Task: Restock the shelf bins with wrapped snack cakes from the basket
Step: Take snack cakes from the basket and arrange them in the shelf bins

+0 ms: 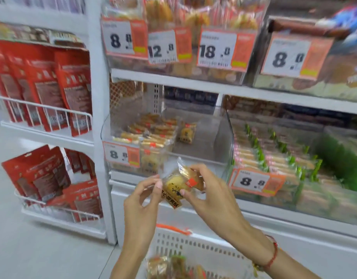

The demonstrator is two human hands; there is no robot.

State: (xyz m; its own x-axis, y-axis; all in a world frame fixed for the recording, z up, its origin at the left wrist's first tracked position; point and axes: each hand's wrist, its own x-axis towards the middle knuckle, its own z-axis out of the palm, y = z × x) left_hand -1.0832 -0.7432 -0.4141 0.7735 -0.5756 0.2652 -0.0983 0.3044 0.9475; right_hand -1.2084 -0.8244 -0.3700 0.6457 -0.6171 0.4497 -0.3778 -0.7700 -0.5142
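- On the far left, red pouches (48,93) are stood upright in wire racks, unrelated to the restocking.
- A wrapped snack cake (178,185) is held in the air between both hands, just in front of the half-filled clear bin (222,137), probably to square it before placing.
- The left hand (142,196) is pinched on the wrapper's clear sealed end; the right hand (209,190) is curled round the opposite side.
- The cake's long axis is tilted, the sealed end pointing up-left, the printed end down-right.
- Below, more cakes are seen in the white basket (193,246), so restocking appears unfinished.
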